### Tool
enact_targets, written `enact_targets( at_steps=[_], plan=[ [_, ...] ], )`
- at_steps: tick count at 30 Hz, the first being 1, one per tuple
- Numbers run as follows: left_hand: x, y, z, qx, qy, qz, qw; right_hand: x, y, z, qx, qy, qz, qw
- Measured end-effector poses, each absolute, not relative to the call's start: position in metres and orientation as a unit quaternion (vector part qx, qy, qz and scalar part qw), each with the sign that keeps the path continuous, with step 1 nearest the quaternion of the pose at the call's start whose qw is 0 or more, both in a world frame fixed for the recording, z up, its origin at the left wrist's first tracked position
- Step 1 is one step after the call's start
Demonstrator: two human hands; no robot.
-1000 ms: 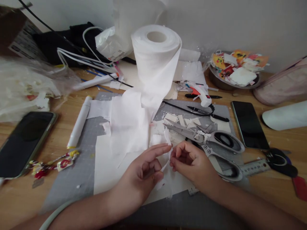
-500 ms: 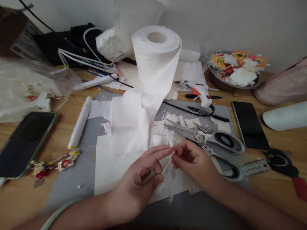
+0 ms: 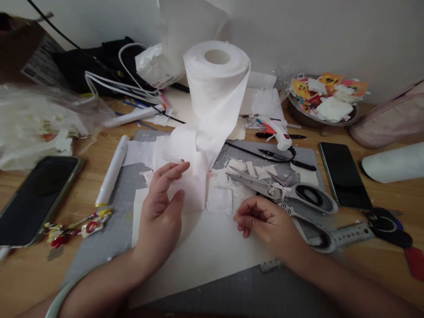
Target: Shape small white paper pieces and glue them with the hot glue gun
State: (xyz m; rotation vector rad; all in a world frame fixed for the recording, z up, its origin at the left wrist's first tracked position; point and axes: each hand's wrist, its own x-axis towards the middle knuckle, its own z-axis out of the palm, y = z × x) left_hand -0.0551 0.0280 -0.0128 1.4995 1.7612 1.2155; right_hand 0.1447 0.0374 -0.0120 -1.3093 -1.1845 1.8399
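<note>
My left hand is raised over the white paper sheet, its fingers stretched and the thumb apart, holding nothing. Behind it a wide loose end hangs down from the white tissue roll. My right hand is closed in a pinch near the sheet's right side; whatever lies between its fingertips is too small or hidden to make out. Between the hands, a small white folded tissue square lies flat. Large scissors rest just beyond my right hand, blades pointing left.
Paper scraps, a glue gun and black pens lie behind the scissors. Phones stand at both sides, left and right. A white marker lies left, a metal bowl back right, a ruler right.
My left hand has moved left and up, away from my right hand, and opened. The thin white strip between the hands is out of sight. The tissue square now shows fully.
</note>
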Motion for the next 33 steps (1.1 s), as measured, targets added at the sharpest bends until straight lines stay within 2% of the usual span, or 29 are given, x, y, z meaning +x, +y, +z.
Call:
enact_targets(
  at_steps=[7, 12, 16, 21, 26, 33],
  plan=[
    [-0.053, 0.028, -0.006, 0.642, 0.646, 0.335, 0.239, 0.146, 0.035, -0.015, -0.482, -0.51, 0.658, 0.272],
    [-0.048, 0.023, -0.005, 0.715, 0.631, 0.257, 0.156, 0.149, 0.037, -0.011, -0.486, -0.569, 0.609, 0.262],
    [-0.043, 0.022, -0.005, 0.76, 0.616, 0.176, 0.112, 0.148, 0.037, -0.013, -0.484, -0.558, 0.618, 0.269],
    [-0.041, 0.022, -0.007, 0.772, 0.605, 0.123, 0.151, 0.148, 0.037, -0.014, -0.489, -0.542, 0.624, 0.279],
    [-0.041, 0.021, -0.002, 0.777, 0.576, 0.163, 0.192, 0.147, 0.036, -0.01, -0.491, -0.542, 0.612, 0.3],
    [-0.044, 0.019, -0.004, 0.793, 0.481, 0.225, 0.3, 0.149, 0.034, -0.013, -0.455, -0.564, 0.561, 0.4]
  ],
)
